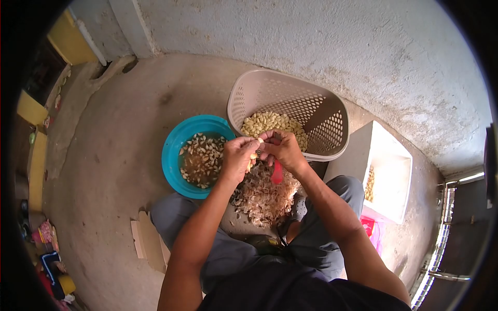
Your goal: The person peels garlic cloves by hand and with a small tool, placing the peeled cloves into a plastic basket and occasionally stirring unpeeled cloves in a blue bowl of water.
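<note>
My left hand (pixel 239 158) is closed round a few pale cloves, close to the right rim of the blue basin (pixel 171 150). Touching it at the fingertips, my right hand (pixel 282 150) is pinched on a red-handled tool (pixel 277 172), whose blade I cannot make out. Unpeeled-looking cloves (pixel 202 158) lie in brownish water in the basin. Behind my hands, peeled pale cloves (pixel 272 123) fill the bottom of the beige perforated basket (pixel 340 129). Below my hands, between my legs, is a heap of papery skins (pixel 267 199).
A white box (pixel 353 150) with some cloves inside stands at the right, beside a pink bag (pixel 376 233). Flattened cardboard (pixel 150 241) lies by my left knee. The wall (pixel 332 36) rises behind the basket. Assorted items lie along the far left edge.
</note>
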`<state>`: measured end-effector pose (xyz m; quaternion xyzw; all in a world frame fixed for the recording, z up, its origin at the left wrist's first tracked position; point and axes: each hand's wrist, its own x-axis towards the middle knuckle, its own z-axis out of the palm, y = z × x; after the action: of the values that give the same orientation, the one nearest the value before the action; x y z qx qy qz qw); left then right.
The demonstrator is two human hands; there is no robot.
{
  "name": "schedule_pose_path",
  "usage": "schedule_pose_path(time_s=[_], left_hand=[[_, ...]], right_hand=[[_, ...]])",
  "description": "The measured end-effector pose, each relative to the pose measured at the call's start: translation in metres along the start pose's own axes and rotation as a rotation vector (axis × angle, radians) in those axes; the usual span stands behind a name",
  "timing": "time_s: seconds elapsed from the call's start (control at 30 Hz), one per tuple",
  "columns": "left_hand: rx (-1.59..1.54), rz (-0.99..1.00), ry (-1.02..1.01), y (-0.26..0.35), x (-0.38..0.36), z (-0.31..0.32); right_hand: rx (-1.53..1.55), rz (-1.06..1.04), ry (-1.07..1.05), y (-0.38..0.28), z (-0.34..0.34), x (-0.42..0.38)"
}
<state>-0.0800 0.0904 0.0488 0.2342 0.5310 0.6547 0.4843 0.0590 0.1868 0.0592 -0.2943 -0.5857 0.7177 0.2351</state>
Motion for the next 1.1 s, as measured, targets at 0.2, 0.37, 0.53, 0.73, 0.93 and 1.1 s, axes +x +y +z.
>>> schedule_pose_path(time_s=[0.2,0.37,0.53,0.73,0.93,1.1], left_hand=[[0.068,0.051,0.017,0.000,0.004,-0.002],[0.152,-0.049,-0.153,-0.001,0.006,-0.010],[-0.023,-0.109,-0.126,-0.005,0.005,-0.008],[-0.284,-0.235,-0.115,0.003,0.008,-0.015],[-0.350,-0.261,-0.170,0.001,0.010,-0.017],[-0.249,-0.213,-0.220,-0.003,0.007,-0.015]], right_hand=[[-0.270,-0.018,-0.072,-0.017,-0.011,-0.002],[-0.339,-0.116,-0.091,-0.015,-0.012,-0.004],[-0.216,-0.111,-0.036,-0.020,-0.008,-0.009],[-0.220,-0.049,-0.174,-0.009,-0.025,-0.008],[-0.062,-0.091,0.003,-0.011,-0.012,-0.004],[-0.215,-0.014,-0.011,-0.026,-0.012,-0.006]])
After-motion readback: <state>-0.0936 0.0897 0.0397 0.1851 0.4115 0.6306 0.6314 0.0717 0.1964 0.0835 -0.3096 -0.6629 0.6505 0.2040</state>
